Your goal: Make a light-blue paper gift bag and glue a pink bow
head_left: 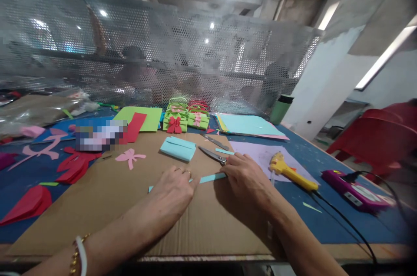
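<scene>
A narrow light blue paper strip (211, 178) lies across the brown cardboard sheet (202, 228). My left hand (176, 187) presses on the strip with fingers curled together, and the strip's left end shows beyond it. At the strip's right end, my right hand (246, 176) has its fingers closed on the paper; its fingertips are partly hidden. Just beyond my hands sits a folded light blue paper pouch (178, 148). Scissors (215, 154) lie with blades apart beside my right hand, near a short second blue strip (224, 151).
A yellow glue gun (293, 172) rests on lilac paper (257, 154) at the right, its cord running past a purple power strip (353, 191). Small green paper bags (176, 122) stand at the back. Red petal shapes (28, 204) and a pink bow (130, 157) lie left.
</scene>
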`<action>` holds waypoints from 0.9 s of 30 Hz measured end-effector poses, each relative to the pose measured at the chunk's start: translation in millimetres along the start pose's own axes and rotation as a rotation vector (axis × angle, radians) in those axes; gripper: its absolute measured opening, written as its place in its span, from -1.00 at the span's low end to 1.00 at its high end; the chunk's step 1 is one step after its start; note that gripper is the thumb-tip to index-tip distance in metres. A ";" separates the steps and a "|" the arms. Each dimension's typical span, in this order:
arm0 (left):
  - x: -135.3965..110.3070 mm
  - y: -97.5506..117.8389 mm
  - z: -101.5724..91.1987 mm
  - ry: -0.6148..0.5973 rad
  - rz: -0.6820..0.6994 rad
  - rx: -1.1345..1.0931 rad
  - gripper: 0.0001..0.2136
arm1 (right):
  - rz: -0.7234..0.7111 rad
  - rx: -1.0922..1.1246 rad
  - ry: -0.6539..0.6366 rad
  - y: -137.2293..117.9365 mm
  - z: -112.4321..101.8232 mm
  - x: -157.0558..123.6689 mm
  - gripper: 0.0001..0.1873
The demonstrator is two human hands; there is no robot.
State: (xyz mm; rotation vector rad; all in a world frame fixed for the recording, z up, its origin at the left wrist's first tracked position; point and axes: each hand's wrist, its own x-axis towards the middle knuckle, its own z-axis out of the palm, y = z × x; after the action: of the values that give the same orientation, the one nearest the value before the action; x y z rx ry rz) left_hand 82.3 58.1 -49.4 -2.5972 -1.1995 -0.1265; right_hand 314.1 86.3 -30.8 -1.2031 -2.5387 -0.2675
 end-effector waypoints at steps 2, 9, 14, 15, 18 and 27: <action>-0.1 -0.4 0.2 0.009 0.002 -0.036 -0.77 | -0.019 -0.006 -0.011 -1.0 0.5 -1.0 -0.68; -0.5 -2.7 10.6 0.054 0.003 -0.081 -0.76 | 0.000 -0.060 -0.010 -1.7 3.4 -3.7 -0.73; -2.4 -4.0 -0.9 0.009 -0.006 -0.093 -0.71 | -0.055 0.002 0.015 -1.8 5.9 -2.3 -0.69; -2.2 -4.2 -3.6 -0.003 -0.006 -0.100 -0.69 | -0.063 0.010 0.027 -2.2 7.4 -1.5 -0.68; -0.8 -4.3 -7.6 -0.022 -0.001 -0.146 -0.65 | -0.074 0.052 0.062 -5.2 12.7 2.2 -0.68; 0.4 -29.6 -16.7 0.022 -0.114 -0.406 -0.75 | -0.068 0.136 -0.022 -12.4 21.3 7.0 -0.79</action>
State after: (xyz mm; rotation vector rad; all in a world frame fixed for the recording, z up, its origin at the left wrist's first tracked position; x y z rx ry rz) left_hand 60.7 71.9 -27.1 -2.8510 -1.4423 -0.4651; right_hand 296.0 89.9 -48.5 -1.0763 -2.5738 -0.0951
